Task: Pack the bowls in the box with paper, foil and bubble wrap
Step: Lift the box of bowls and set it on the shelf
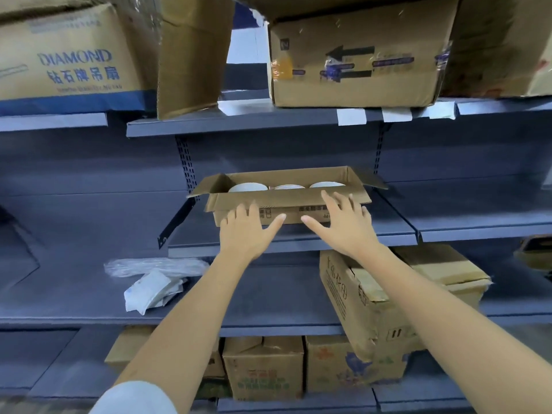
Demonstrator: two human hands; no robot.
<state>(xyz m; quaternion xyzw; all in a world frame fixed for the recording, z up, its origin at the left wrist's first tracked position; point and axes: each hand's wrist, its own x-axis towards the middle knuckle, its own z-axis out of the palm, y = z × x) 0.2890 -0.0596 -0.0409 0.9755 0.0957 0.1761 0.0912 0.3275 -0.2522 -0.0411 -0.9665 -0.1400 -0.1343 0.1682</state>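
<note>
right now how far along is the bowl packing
Done: three bowls sit in the open box on the shelf. In hand: the left hand and right hand, fingers spread, are at the box's front wall, gripping nothing. Left: no wrapping shows around the bowls; clear plastic and paper lie on the lower shelf, no foil is in sight, and the flaps stand open.

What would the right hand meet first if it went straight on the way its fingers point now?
The right hand would probably meet the front wall of the open brown cardboard box first, below the white round bowls. Whether its fingers already touch is unclear.
</note>
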